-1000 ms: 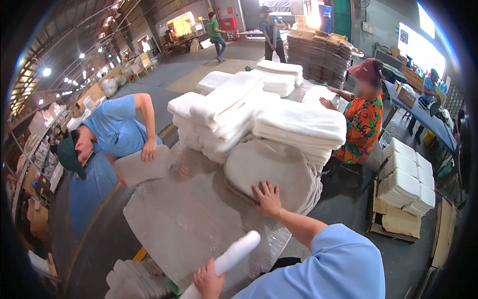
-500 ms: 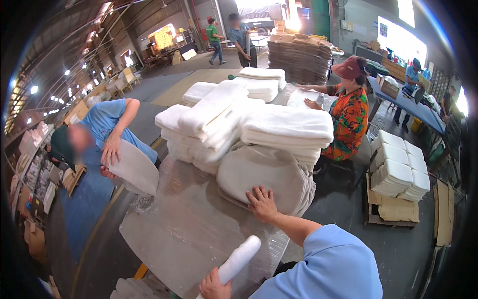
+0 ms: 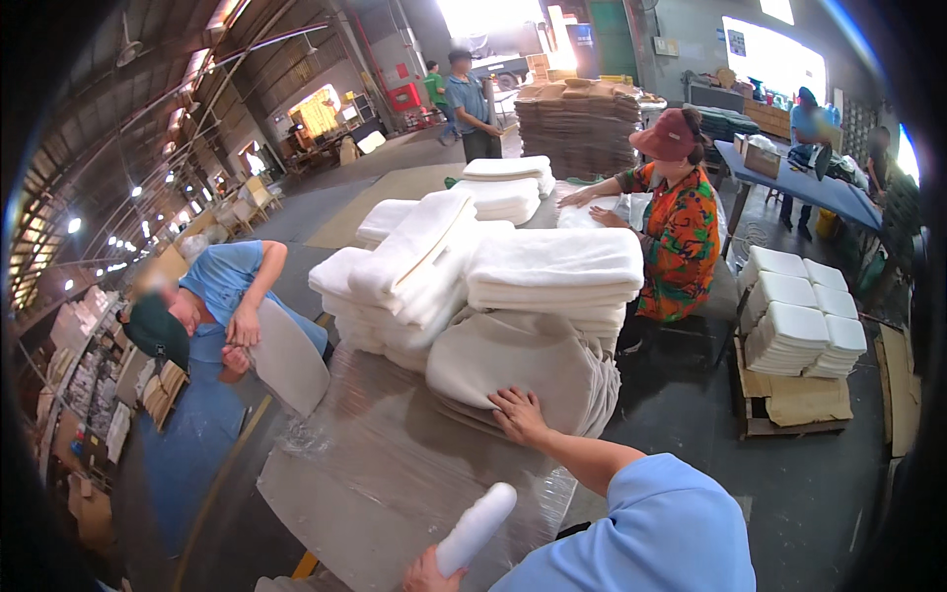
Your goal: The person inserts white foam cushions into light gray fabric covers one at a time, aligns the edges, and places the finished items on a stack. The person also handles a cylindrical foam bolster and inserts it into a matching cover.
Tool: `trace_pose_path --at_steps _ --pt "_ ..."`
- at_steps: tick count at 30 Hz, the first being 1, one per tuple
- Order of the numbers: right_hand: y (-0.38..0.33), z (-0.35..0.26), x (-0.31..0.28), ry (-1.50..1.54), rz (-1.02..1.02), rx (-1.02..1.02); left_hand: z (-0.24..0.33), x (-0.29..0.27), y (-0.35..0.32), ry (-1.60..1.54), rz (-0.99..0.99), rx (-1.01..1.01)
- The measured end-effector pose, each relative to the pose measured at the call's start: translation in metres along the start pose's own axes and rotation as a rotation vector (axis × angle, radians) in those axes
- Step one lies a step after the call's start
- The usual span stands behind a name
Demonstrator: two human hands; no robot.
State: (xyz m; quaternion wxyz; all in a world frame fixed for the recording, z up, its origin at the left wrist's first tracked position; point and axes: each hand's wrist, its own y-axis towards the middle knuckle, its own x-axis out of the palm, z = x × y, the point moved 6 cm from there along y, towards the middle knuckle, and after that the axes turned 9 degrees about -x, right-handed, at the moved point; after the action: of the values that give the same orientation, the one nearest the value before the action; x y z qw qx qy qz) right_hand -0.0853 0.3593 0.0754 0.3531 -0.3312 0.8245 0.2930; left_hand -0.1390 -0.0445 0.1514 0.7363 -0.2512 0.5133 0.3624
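Note:
A thick white foam pad [image 3: 477,529], seen mostly edge-on, is in my left hand [image 3: 431,572], whose fingers close round its lower end. My right hand [image 3: 518,414] lies palm down with fingers stretched out on the front edge of a stack of grey fabric cushion covers [image 3: 503,360]. It holds nothing that I can see. Right behind the covers rise tall piles of folded white pads [image 3: 552,259]. The plastic-wrapped table [image 3: 395,449] lies under all of this.
On the left a co-worker [image 3: 222,306] holds a grey cover [image 3: 288,360]. Across the table, a person in a patterned shirt [image 3: 681,237] works on a white piece. White pads on a pallet [image 3: 794,405] stand at the right. Farther back are a brown stack [image 3: 577,123] and a blue table [image 3: 804,192].
My view has shifted slightly. The co-worker at left has bent lower, their hands closer together on the grey cover. My right hand stays on the stack, and my left still grips the pad.

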Motion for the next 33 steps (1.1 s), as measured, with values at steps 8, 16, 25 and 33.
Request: trace_pose_path --at_steps 8,16,25,33 --pt "-0.001 -0.001 -0.010 -0.086 -0.030 -0.031 0.011 0.002 -0.012 -0.040 -0.035 -0.041" --pt "0.037 -0.018 -0.016 -0.161 -0.280 -0.014 0.009 -0.021 -0.002 -0.135 -0.049 -0.105" --pt "0.080 -0.001 -0.091 0.027 -0.131 -0.015 0.025 -0.066 -0.010 -0.228 -0.069 -0.140" --pt "0.114 -0.085 -0.167 -0.098 -0.123 -0.333 0.017 0.030 -0.020 0.016 -0.184 0.034"
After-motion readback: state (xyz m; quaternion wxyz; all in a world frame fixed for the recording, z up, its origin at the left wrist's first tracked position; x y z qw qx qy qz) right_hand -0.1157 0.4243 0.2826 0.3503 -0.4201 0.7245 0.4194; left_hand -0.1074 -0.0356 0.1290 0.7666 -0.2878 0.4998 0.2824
